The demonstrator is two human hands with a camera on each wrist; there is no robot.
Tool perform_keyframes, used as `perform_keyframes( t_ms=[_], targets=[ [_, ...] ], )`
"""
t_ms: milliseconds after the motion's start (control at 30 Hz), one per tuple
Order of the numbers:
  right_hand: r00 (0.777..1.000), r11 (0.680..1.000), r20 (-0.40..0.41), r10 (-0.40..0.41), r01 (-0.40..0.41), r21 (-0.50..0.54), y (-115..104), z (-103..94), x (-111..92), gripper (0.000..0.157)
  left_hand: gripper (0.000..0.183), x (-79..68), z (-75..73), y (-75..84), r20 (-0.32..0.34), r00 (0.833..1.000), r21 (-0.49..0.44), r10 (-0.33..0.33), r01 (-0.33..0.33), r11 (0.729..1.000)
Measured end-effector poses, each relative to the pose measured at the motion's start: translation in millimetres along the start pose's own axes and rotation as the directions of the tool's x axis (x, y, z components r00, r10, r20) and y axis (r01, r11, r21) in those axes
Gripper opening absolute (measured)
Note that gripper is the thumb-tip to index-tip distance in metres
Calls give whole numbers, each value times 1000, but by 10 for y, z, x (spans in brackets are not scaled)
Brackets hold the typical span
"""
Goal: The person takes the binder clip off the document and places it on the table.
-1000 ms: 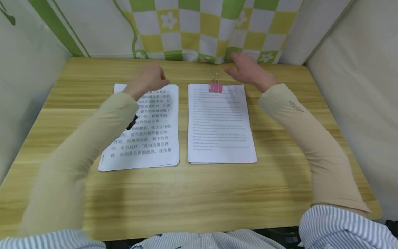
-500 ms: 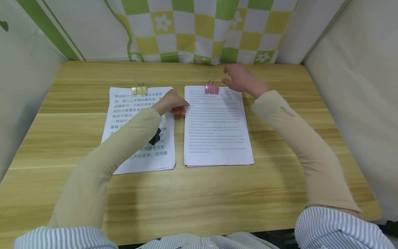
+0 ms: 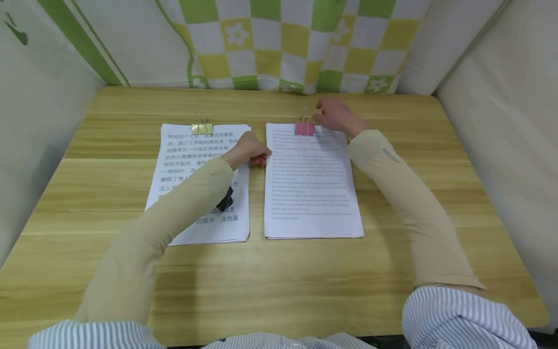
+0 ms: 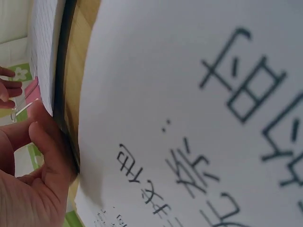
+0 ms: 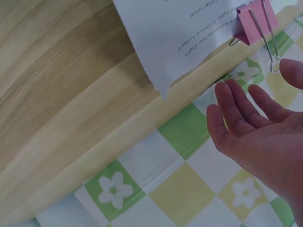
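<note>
Two stacks of printed paper lie side by side on the wooden table. The left stack (image 3: 209, 235) has large Chinese characters and a yellow binder clip (image 3: 202, 129) at its top. Smaller text covers the right stack (image 3: 311, 194), whose top edge carries a pink binder clip (image 3: 304, 128). My left hand (image 3: 247, 149) reaches across the left stack and pinches the left edge of the right stack with curled fingers. Beside the pink clip is my right hand (image 3: 339, 116), fingers loosely bent, holding nothing. In the right wrist view its thumb (image 5: 291, 72) is right by the clip's wire handle.
A checked curtain (image 3: 283, 43) hangs along the table's back edge. Pale fabric walls rise at the left (image 3: 39, 121) and right (image 3: 510, 145). Bare wood (image 3: 279, 286) shows in front of both stacks. A black device (image 3: 225, 199) sits under the left wrist.
My left hand has moved right and nearer from the top of the left stack to the right stack's edge, uncovering the yellow clip. My right hand has come lower, closer to the pink clip.
</note>
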State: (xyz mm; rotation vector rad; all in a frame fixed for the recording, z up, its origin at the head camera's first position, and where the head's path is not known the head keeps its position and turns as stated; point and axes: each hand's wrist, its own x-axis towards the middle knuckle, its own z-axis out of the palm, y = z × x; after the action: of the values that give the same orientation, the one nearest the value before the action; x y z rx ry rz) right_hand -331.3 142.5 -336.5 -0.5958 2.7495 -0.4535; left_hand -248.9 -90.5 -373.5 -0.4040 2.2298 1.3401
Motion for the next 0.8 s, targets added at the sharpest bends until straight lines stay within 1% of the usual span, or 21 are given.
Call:
perform_keyframes(
  t_ms=[100, 200, 267, 333, 400, 467, 567, 667, 800],
  targets=[
    [1000, 998, 9, 20, -21, 57, 44, 25, 23, 52, 8, 0, 55, 18, -19, 999, 41, 45, -44, 998],
    [999, 992, 19, 36, -38, 120, 70, 31, 34, 53, 6, -1, 90, 17, -41, 992, 54, 117, -115, 992],
    [999, 988, 28, 46, -50, 147, 73, 26, 34, 54, 12, 0, 102, 4, -55, 986, 21, 155, -154, 988],
    [998, 986, 35, 51, -56, 156, 71, 24, 35, 55, 16, 4, 109, -13, -66, 983, -25, 172, -174, 984],
    [998, 987, 40, 51, -57, 152, 66, 25, 38, 55, 21, 16, 112, -30, -73, 983, -61, 167, -171, 983],
    [998, 988, 37, 46, -51, 147, 59, 35, 49, 55, 27, 14, 112, -38, -69, 987, -96, 146, -152, 984],
    [998, 988, 34, 44, -49, 147, 64, 51, 78, 55, 36, 10, 107, -49, -64, 990, -109, 125, -132, 985],
    [999, 985, 26, 44, -48, 166, 79, 56, 108, 56, 37, -9, 106, -55, -64, 991, -126, 121, -128, 984],
    [999, 973, 30, 40, -46, 228, 103, 31, 129, 60, 36, -18, 113, -65, -73, 989, -140, 127, -136, 981]
  ],
)
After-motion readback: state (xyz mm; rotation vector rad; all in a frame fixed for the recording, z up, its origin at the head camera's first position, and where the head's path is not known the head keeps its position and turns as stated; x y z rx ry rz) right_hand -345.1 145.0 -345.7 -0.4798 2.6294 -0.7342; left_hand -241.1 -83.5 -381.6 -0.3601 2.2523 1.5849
